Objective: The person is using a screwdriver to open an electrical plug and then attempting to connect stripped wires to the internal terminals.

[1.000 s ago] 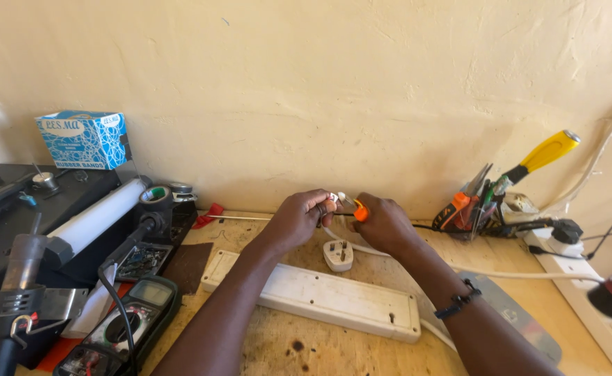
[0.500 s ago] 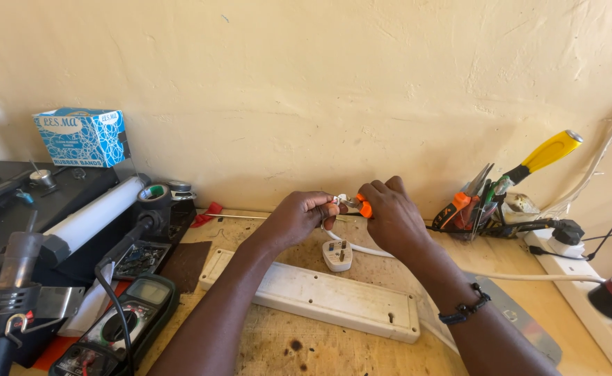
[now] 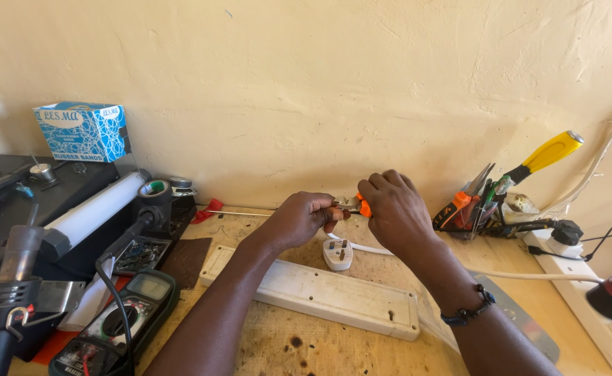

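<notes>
Since half a second ago, our right hand (image 3: pixel 395 209) rose slightly, gripping the orange-handled tool (image 3: pixel 363 206); our left hand (image 3: pixel 304 217) pinches the wire end above the white plug (image 3: pixel 338 254).

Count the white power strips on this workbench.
2. One long white plastic power strip lies flat in front of the hands, below the white plug. Another white power strip runs along the right edge; part of it is out of frame.

An orange-handled tool (image 3: pixel 363 206) shows between the hands, just above a white plug (image 3: pixel 338 254). Near the plug lies an off-white power strip (image 3: pixel 313 291); far left of it, a blue box (image 3: pixel 83 131) with white scribble pattern; far right, a yellow-handled screwdriver (image 3: pixel 550 153).
</notes>
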